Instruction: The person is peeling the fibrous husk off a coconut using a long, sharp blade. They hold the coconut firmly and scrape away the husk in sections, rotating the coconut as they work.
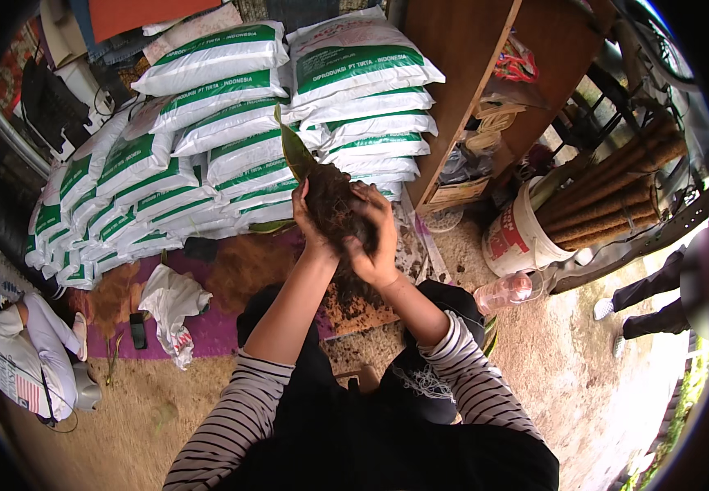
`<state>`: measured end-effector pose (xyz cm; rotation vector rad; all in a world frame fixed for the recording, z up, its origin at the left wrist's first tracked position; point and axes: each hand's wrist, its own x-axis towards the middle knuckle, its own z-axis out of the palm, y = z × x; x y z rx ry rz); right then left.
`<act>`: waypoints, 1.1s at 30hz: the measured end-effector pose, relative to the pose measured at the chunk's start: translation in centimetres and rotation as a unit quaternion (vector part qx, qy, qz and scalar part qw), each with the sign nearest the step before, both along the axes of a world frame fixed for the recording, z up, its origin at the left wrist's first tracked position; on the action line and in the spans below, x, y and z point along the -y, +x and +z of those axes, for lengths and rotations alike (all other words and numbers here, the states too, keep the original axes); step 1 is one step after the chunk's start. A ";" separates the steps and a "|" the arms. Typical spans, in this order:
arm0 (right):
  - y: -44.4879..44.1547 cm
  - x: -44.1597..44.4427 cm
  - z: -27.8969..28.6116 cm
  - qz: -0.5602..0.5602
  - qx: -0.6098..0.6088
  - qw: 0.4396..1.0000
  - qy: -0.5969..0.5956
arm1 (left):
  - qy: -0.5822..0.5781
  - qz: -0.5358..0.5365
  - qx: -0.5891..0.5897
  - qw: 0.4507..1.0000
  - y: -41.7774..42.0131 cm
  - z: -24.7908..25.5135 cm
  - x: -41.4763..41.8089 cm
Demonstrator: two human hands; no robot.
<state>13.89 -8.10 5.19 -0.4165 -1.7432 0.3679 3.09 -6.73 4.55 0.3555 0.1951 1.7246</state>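
Note:
A clump of dark soil and roots (332, 199) is lifted before me, over the floor between my knees. From its upper left rises a green snake-plant leaf (295, 149) with a yellowish edge. My left hand (310, 221) cups the clump's left side. Against the right side presses my right hand (380, 230), its fingers curved around the soil and slightly blurred. Loose soil (348, 294) lies below on a purple and orange floor covering (231, 334). Another leaf (270, 226) shows low beyond my left hand.
Stacked white-and-green sacks (238, 129) rise ahead, beside a wooden cabinet (452, 80). At right are a bucket (508, 239) of fibre poles and a plastic bottle (504, 291). A crumpled white bag (170, 301) lies left. One person (29, 362) sits left; another's legs (652, 301) show right.

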 end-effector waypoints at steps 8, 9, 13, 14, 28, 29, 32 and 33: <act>-1.5 -0.7 -1.2 0.068 -0.133 0.957 -0.248 | -0.099 0.055 -0.022 0.993 0.2 -0.9 -0.7; -1.5 -0.9 -1.3 0.049 -0.105 0.968 -0.220 | -0.110 0.060 -0.022 0.992 0.1 -1.1 -0.9; -1.7 -0.9 -1.2 0.054 -0.112 0.978 -0.169 | -0.115 0.059 -0.018 0.991 0.0 -1.1 -1.3; -1.8 -1.3 -1.4 0.062 -0.116 0.981 -0.140 | -0.102 0.040 -0.004 0.994 -0.1 -0.8 -1.3; -1.3 0.7 0.3 0.012 -0.119 0.989 -0.082 | -0.032 0.017 0.029 0.999 -0.3 -1.2 0.4; -1.0 0.5 0.2 0.001 -0.075 0.996 -0.056 | -0.024 0.027 0.017 0.999 -0.4 -1.1 0.5; -0.1 -0.1 0.4 -0.014 0.033 0.999 0.008 | -0.022 0.018 0.039 0.999 -0.9 -1.2 0.1; -0.1 -0.5 0.3 0.007 0.026 1.000 -0.007 | -0.020 0.007 0.057 0.998 -0.7 -1.2 -0.1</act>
